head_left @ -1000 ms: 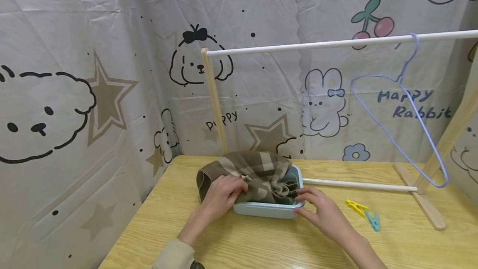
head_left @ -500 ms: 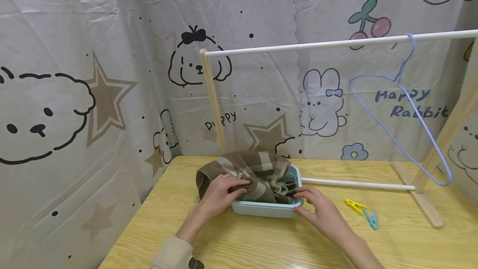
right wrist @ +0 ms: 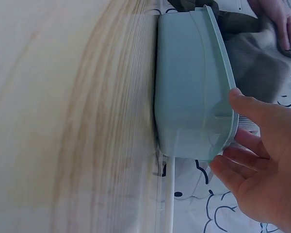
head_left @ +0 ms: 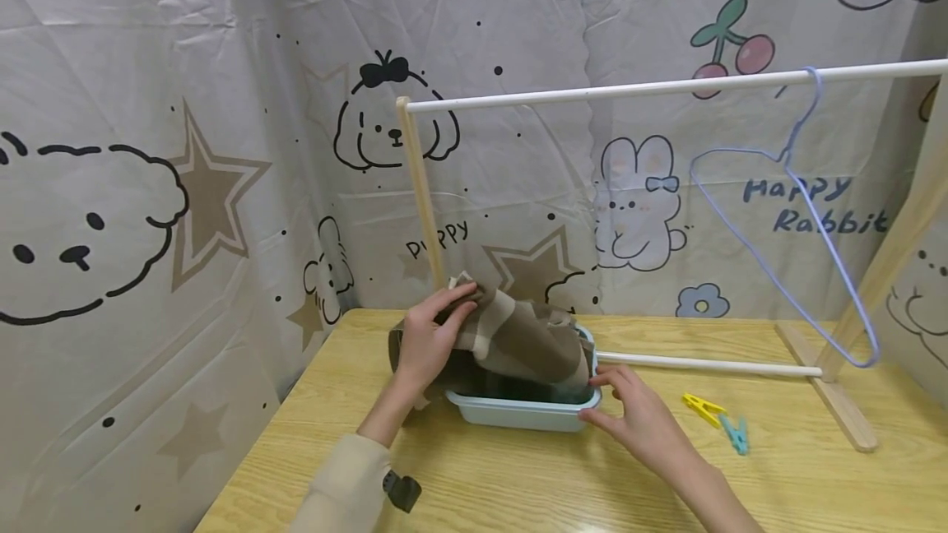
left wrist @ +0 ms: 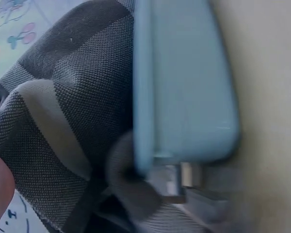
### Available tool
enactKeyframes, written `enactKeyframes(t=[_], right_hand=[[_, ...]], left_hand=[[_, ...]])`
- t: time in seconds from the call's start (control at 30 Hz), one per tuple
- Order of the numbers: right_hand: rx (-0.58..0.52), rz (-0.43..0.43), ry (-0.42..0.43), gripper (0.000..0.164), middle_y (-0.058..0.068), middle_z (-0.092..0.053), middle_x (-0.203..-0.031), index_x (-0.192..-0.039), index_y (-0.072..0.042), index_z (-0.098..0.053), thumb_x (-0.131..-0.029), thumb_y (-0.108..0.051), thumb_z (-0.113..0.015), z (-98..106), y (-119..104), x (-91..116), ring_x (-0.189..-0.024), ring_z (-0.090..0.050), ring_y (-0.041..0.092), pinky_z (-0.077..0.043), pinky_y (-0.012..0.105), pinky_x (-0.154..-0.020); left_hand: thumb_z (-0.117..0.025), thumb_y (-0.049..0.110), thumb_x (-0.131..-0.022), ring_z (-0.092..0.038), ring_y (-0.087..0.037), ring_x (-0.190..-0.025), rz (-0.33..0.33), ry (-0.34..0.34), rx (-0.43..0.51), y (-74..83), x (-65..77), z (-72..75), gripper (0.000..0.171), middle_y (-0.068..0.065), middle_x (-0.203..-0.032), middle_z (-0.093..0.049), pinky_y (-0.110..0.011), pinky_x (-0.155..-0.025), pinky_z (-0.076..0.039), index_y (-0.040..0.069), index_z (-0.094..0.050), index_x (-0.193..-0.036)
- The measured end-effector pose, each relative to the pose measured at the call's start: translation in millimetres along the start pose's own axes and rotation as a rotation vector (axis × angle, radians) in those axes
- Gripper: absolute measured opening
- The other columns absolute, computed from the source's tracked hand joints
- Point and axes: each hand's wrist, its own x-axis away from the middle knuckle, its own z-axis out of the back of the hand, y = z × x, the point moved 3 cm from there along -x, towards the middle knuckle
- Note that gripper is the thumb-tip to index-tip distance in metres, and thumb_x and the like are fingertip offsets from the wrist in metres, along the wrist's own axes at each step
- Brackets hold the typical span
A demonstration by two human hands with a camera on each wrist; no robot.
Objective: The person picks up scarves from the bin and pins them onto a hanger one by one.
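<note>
A brown plaid cloth point(head_left: 529, 344) lies bunched over a light blue plastic basin point(head_left: 522, 415) on the table. My left hand point(head_left: 429, 340) pinches the cloth near its left end and holds that part up above the basin. Other folds of the cloth point(left wrist: 94, 63) hang over the basin's left end and inside it. At the basin's right front corner, my right hand point(head_left: 640, 418) grips the rim between thumb and fingers. The right wrist view shows the thumb point(right wrist: 245, 104) on the near side of the rim. The basin's inside is partly hidden by the cloth.
A yellow clothespin point(head_left: 702, 409) and a teal clothespin point(head_left: 736, 435) lie right of the basin. Behind stands a rack with a white top bar point(head_left: 622, 91), a lower bar point(head_left: 696, 363) and a wooden foot point(head_left: 829, 393). A blue hanger point(head_left: 755, 247) hangs at its right.
My left hand has risen with the cloth in its fingers, pulling it up and baring more of the basin's front inside. The right hand has stayed at the corner.
</note>
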Motion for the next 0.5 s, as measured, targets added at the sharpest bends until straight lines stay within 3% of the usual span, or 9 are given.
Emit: enactKeyframes(t=[0.27,0.5], right_hand=[[0.008,0.009,0.045,0.039,0.009,-0.066,-0.117,-0.104,-0.007,-0.067,-0.076,-0.026,-0.086,0,0,-1,-0.109,-0.064,0.029,-0.056,0.043,-0.088],[0.023,0.028,0.065,0.038,0.009,-0.068,-0.115,-0.1,-0.007,-0.068,-0.075,-0.028,-0.087,1,-1,0,-0.103,-0.066,0.028,-0.057,0.043,-0.085]], left_hand=[[-0.072,0.013,-0.09,-0.071,-0.022,-0.102,0.05,0.143,0.068,17.4,-43.7,13.2,0.024,-0.009,-0.107,-0.075,-0.018,-0.088,-0.052,0.009,-0.075,-0.114],[-0.073,0.016,-0.091,-0.07,-0.018,-0.103,0.033,0.168,0.06,30.1,-72.6,21.2,0.026,-0.009,-0.108,-0.075,-0.02,-0.088,-0.053,0.01,-0.075,-0.116]])
